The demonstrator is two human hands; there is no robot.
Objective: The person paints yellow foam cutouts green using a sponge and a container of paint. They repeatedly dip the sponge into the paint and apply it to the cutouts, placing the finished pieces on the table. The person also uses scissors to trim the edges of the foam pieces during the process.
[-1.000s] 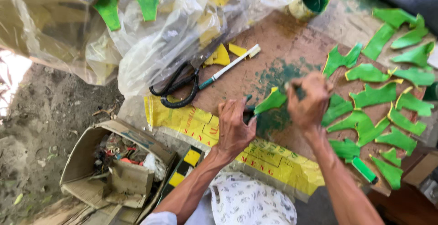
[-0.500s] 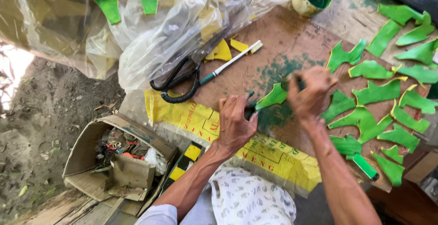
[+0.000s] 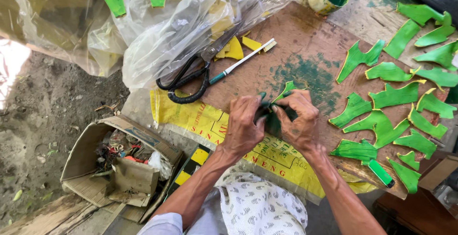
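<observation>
Cardboard first: way off on my left there's a torn cardboard box [image 3: 102,161] sitting on the dirt floor, stuffed with scraps. Moving in, clear plastic sheeting [image 3: 157,35] is bunched up over the top of the worktop [image 3: 310,39], and big black-handled scissors [image 3: 191,75] lie just under its edge, with a white-handled brush [image 3: 243,61] right beside them. A yellow printed sack [image 3: 210,120] hangs over the near edge. Then my hands: left hand [image 3: 243,125] and right hand [image 3: 298,120] are pressed together in the middle, both grips clenched on one small green piece [image 3: 285,92], its tip poking up between the fingers. It sits just above a green paint smear on the brown board. Further right, loads of green cut-out pieces [image 3: 386,120] lie spread out flat, and a small green lighter [image 3: 381,173] lies near the edge.
</observation>
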